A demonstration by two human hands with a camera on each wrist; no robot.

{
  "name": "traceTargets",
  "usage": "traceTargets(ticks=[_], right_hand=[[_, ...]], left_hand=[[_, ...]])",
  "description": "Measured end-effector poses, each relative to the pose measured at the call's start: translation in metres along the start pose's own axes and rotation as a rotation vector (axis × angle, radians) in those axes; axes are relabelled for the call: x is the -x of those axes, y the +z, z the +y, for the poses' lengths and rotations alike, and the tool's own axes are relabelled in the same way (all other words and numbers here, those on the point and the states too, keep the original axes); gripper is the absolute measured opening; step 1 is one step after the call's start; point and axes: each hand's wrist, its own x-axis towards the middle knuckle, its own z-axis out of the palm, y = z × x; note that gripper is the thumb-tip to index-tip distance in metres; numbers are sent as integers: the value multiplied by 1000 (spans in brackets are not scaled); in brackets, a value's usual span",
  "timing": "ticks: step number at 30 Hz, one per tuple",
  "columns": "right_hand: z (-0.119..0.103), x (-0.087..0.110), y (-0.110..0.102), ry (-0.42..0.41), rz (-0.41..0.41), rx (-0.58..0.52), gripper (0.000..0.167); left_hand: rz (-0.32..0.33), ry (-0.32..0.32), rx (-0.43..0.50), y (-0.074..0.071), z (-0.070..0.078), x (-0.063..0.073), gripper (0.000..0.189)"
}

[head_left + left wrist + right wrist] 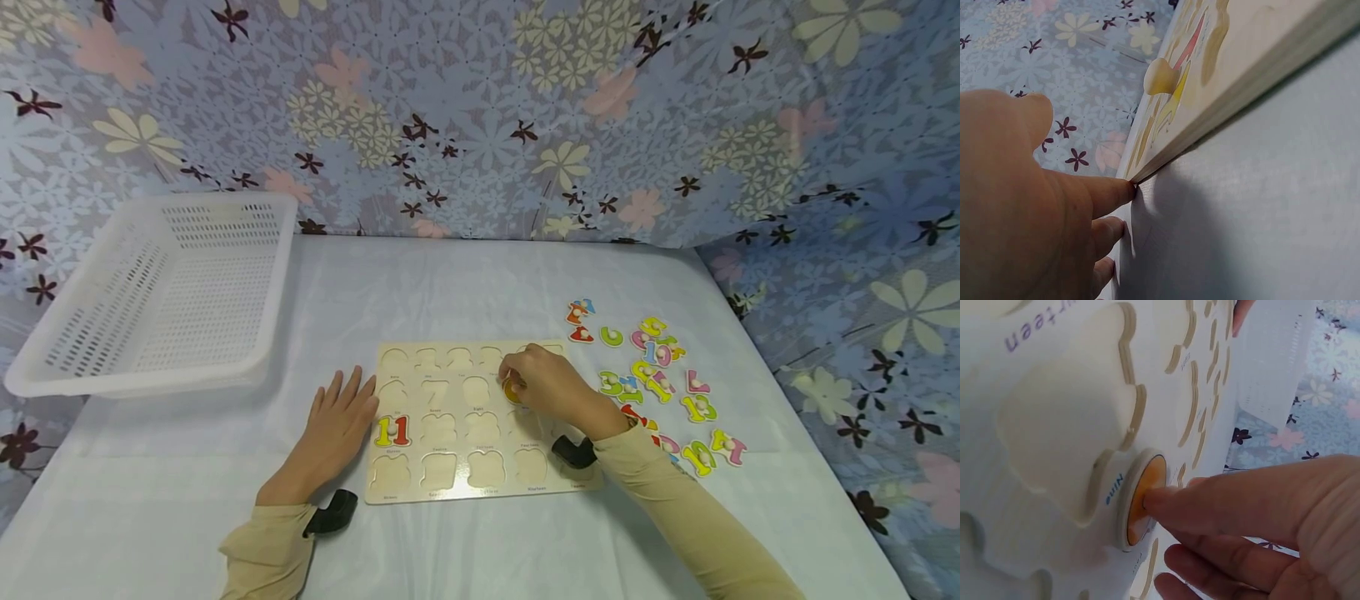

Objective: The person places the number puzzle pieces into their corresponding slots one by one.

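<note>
A wooden number puzzle board [461, 433] lies on the white cloth with mostly bare cut-outs. My right hand [543, 383] pinches a rounded orange number piece [1155, 472] over the upper right of the board. In the right wrist view, that piece stands beside the printed word "Nine", its thick edge showing above the board's surface; its knob is hidden by the fingers. Flat with its fingers stretched, my left hand [333, 429] rests along the board's left edge, index fingertip at the edge in the left wrist view. The yellow and red 11 piece [402, 431] sits in its slot.
Loose coloured number pieces [658, 387] with knobs lie scattered right of the board, some overlapping. A white perforated basket [262, 333] stands at the back left. Flowered fabric [465, 117] hangs behind the table and along its right side.
</note>
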Motion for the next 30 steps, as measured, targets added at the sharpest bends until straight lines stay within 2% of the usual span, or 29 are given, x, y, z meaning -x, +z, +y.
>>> traceTargets(ticks=[8,13,18,22,26,30], right_hand=[[2,2,0,11,12,-12,19],[4,3,-2,56,2,23,17],[6,3,-3,99,-22,22,11],[7,5,-5,131,5,-12,2],[7,6,-4,172,39,-20,16],[5,6,-2,228,12,-1,23]], left_hand=[[-3,-3,-5,0,0,0,58],[-6,-6,-8,0,1,-1,58],[-4,-6,-18,-1,1,-1,57],[-6,-8,-13,-1,1,-1,56],[-7,-8,-9,-1,1,-1,57],[-9,-7,-7,0,0,-1,57]])
